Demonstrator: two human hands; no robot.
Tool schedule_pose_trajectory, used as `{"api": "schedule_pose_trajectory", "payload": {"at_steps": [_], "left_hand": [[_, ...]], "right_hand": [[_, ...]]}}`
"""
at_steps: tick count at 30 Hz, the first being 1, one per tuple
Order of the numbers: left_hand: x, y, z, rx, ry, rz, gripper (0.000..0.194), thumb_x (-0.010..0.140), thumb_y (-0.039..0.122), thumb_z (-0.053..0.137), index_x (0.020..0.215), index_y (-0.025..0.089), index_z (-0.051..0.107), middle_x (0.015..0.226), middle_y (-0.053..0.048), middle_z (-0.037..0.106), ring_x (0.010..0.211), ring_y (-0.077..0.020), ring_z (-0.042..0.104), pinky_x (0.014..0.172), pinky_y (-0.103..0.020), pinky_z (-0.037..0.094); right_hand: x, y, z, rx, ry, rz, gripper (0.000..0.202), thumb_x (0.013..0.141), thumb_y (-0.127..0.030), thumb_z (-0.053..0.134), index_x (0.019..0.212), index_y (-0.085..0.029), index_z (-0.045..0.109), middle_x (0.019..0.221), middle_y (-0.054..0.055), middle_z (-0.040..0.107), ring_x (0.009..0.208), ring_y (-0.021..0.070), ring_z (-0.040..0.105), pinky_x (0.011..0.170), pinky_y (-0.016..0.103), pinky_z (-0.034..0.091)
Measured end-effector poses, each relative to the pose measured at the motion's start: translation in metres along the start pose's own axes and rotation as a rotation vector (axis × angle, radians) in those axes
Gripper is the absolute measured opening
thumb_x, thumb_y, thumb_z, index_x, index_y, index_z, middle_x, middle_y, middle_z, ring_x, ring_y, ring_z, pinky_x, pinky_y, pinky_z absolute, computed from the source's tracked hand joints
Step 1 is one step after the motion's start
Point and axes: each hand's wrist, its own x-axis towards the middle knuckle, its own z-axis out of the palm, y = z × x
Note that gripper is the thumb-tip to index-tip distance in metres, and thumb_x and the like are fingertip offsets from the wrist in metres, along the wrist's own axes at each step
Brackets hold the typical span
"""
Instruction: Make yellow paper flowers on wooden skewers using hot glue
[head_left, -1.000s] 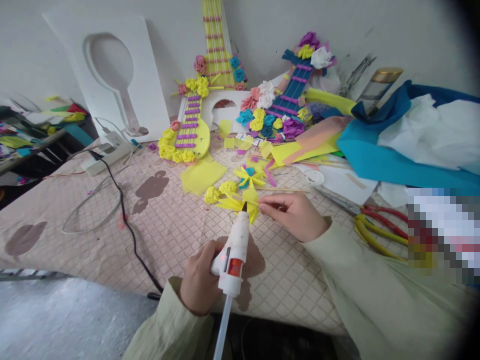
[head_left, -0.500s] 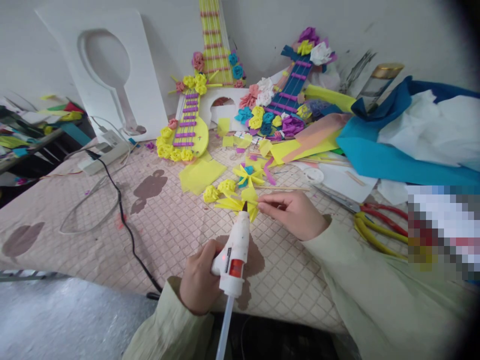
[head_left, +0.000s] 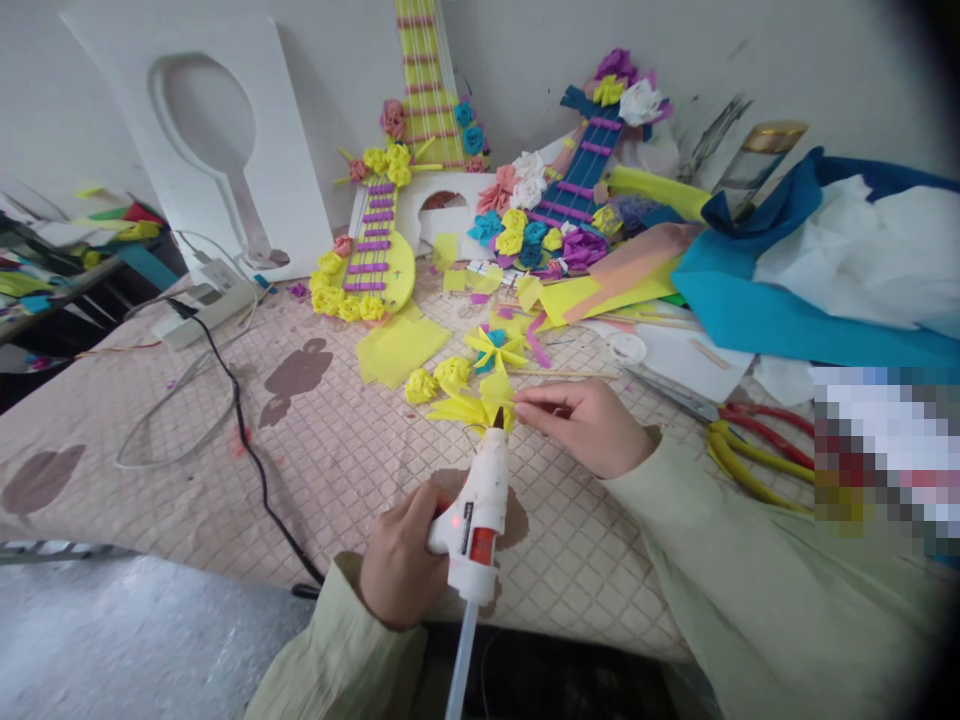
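My left hand [head_left: 405,555] is wrapped round the handle of a white hot glue gun [head_left: 480,515], whose small light glows red. A long translucent glue stick [head_left: 463,650] sticks out of its rear. The dark nozzle points up at a piece of yellow crepe paper [head_left: 495,388], touching it or just in front of it. The thumb and fingers of my right hand [head_left: 589,422] pinch the edge of that paper. Folded yellow strips [head_left: 457,408] fan out beside it. Two yellow paper roses [head_left: 452,373] lie just behind, close to a yellow star-shaped paper piece [head_left: 496,348].
Paper-flowered yellow [head_left: 379,250] and blue [head_left: 581,180] toy instruments stand at the back. A white foam board [head_left: 292,150] with a cut-out leans on the wall. Scissors [head_left: 750,465] lie right, below blue paper [head_left: 750,300]. A black cable [head_left: 247,440] crosses the left side from a power strip [head_left: 206,310].
The glue gun has swung slightly to the right, its nozzle shifting right along the yellow paper. My right hand keeps its pinch almost unmoved.
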Motion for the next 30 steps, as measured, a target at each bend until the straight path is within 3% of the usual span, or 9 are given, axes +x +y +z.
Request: {"api": "schedule_pose_trajectory", "payload": {"at_steps": [30], "left_hand": [[0.0023,0.0032,-0.0012,0.062,-0.004,0.040,0.012,0.063,0.014,0.054,0.065,0.019,0.043,0.054,0.004,0.052,0.039,-0.0075,0.044,0.038,-0.020,0.034]], "right_hand": [[0.0012,0.0002,-0.0007,-0.001,-0.013,-0.030,0.017,0.073,-0.024,0.058,0.083,-0.019,0.071,0.087,0.005,0.071,0.075,0.0177,0.065,0.065,0.030,0.052]]}}
